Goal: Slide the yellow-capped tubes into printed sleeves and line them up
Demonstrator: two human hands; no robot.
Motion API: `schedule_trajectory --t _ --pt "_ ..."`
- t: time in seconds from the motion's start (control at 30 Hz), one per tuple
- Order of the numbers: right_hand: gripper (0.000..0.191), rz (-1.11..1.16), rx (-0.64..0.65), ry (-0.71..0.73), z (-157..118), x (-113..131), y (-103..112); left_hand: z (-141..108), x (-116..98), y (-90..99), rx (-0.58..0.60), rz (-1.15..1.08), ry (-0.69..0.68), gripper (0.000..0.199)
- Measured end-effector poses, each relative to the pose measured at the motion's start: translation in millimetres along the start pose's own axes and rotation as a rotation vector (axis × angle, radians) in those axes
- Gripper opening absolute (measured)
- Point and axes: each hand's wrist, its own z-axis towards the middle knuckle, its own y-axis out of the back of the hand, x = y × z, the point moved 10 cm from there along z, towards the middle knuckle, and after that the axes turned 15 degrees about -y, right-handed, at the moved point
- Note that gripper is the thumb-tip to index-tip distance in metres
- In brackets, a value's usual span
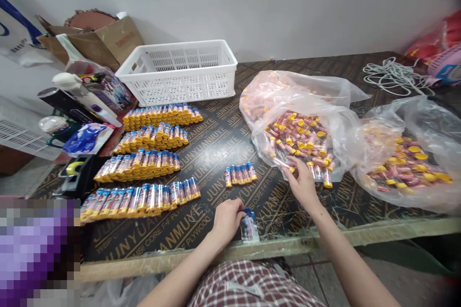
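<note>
- The right hand's [304, 186] thumb and index finger reach to a clear tube with a yellow cap [283, 163] at the mouth of a plastic bag; the fingertips are slightly apart, and I cannot tell whether they grip the tube.
- The left hand [226, 220] rests low over the table, fingers curled, thumb and index close together at the top edge of a small stack of printed slips [249, 228]; whether they pinch it, I cannot tell.
- Just beyond the left hand lies a short row of blue-topped tubes [240, 174], side by side, with yellow lower ends.
- The plastic bag [336, 127] by the right hand lies open towards the person, pink tubes with yellow caps [304, 130] heaped loosely in its mouth.
- To its right, a second plastic bag [437, 127] holds more of the same kind.
- On the left side, four stacked rows of finished-looking tubes [144, 163] lie one behind another, blue ends away from the person, yellow ends nearer.
- Behind these rows stands a white slatted basket [187, 85].
- Left of the basket are a cardboard box [117, 40] and a white bottle [70, 82].
- A coiled pale cord [394, 76] lies at the far right of the dark printed plywood table [212, 141].
</note>
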Motion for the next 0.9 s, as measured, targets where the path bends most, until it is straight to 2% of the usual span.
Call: schedule_trajectory --t 0.13,0.27,0.37,0.47,0.6,0.77,0.9 --pt "0.019 0.145 0.096 -0.059 -22 13 -12 -2 -7 11.1 -0.101 -0.044 -0.017 0.010" --pt "0.014 0.260 0.134 -0.055 -38 30 -15 -2 -1 10.6 -0.156 -0.299 0.066 0.015" --pt "0.015 0.361 0.169 -0.085 -47 37 -16 0 15 10.4 -0.256 -0.680 0.165 0.016" --pt "0.020 0.432 0.215 -0.111 -58 43 -20 3 39 17.5 -0.431 -1.036 0.296 0.025" --pt "0.023 0.450 0.239 -0.092 -73 54 -25 7 61 30.3 -0.596 -1.262 0.411 0.047" --pt "0.023 0.431 0.225 -0.070 -84 60 -31 10 69 32.2 -0.679 -1.434 0.486 0.032" --pt "0.025 0.403 0.201 -0.012 -90 66 -33 7 71 29.7 -0.725 -1.455 0.539 0.027"
